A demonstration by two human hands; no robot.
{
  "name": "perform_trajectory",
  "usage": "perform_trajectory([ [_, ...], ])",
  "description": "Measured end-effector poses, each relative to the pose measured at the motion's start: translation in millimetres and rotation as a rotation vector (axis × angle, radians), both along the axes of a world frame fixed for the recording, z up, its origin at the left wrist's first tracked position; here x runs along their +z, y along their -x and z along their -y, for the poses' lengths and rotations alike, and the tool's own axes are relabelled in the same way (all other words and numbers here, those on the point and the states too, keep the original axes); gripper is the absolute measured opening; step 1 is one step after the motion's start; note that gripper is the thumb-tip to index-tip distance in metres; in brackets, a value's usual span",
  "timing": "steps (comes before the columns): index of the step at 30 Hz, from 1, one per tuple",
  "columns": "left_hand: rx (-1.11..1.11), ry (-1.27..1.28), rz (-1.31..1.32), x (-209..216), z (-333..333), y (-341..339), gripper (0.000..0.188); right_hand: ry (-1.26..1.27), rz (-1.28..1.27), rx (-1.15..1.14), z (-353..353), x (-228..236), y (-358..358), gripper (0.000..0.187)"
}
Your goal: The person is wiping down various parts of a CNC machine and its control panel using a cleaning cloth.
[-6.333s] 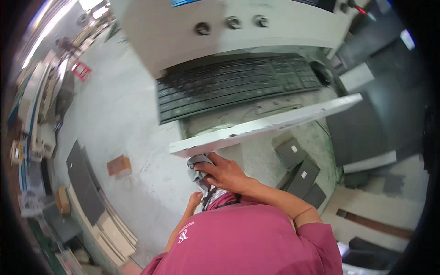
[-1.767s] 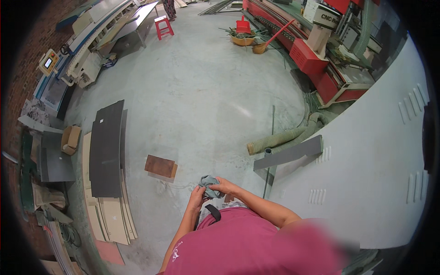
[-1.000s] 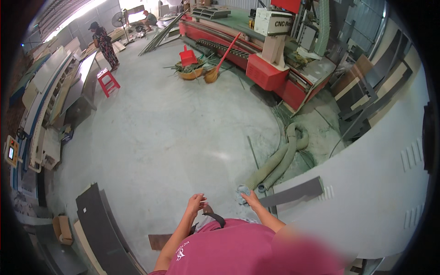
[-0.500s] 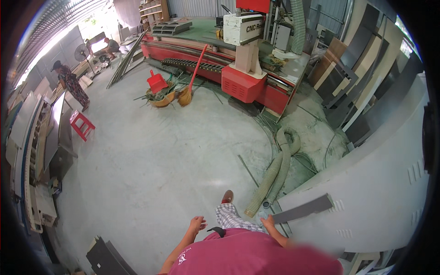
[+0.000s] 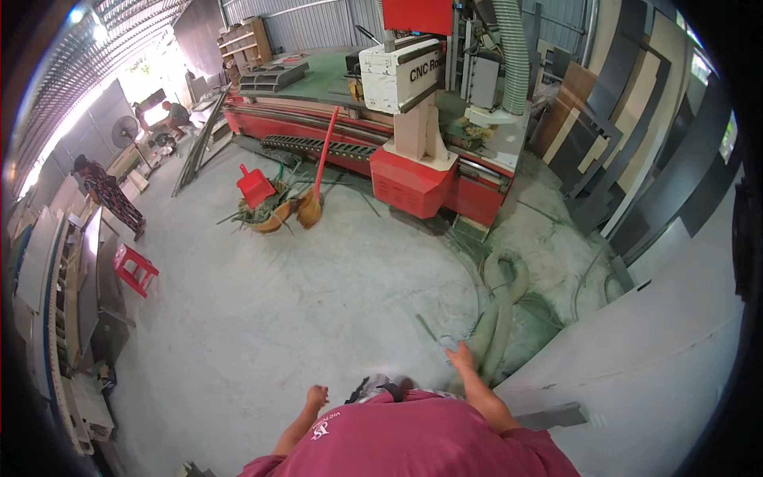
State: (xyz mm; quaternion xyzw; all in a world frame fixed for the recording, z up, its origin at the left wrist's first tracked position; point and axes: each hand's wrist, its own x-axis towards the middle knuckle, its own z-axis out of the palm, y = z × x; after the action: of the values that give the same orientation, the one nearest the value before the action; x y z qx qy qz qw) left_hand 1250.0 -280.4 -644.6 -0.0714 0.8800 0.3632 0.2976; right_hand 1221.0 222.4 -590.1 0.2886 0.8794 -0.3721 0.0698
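My right hand (image 5: 459, 356) reaches forward over the floor, to the left of the grey ribbed hose (image 5: 494, 334). At its fingertips shows a small pale bluish thing (image 5: 447, 342), too blurred to name; the fingers look closed on it. My left hand (image 5: 318, 396) hangs low beside my body, fingers curled in, with nothing showing in it. To the right of my right forearm, a dark grey strip of board (image 5: 556, 416) lies against the big white curved panel (image 5: 636, 358), apart from the hand.
Ahead stands a red and white CNC machine (image 5: 413, 179). Before it are a waste-filled basket (image 5: 270, 221), a red dustpan (image 5: 255, 186) and a broom (image 5: 310, 208). A red stool (image 5: 136, 270) and stacked boards flank the left; panels lean at right. Two people are farther off.
My view has moved forward. My right hand has swung forward and away from the grey strip, the pale thing still at its fingers. My left hand has dropped back, its fingers more curled.
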Motion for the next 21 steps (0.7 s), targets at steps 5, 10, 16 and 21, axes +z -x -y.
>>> perform_trajectory([
  [5, 0.455, -0.343, 0.124, 31, -104, 152, 0.032, 0.158, -0.013, 0.045, 13, 10, 72, 0.071],
  [10, 0.291, -0.522, -0.011, 77, -180, 336, 0.031, 0.358, -0.13, -0.091, -1, 29, 143, 0.059],
  [16, 0.196, -0.647, -0.43, 228, -242, 556, 0.042, 0.595, -0.293, -0.22, -22, 53, 277, 0.05],
  [21, -0.014, -0.555, -1.072, 330, -273, 703, 0.057, 0.632, -0.398, -0.043, -17, 106, 411, 0.048],
])
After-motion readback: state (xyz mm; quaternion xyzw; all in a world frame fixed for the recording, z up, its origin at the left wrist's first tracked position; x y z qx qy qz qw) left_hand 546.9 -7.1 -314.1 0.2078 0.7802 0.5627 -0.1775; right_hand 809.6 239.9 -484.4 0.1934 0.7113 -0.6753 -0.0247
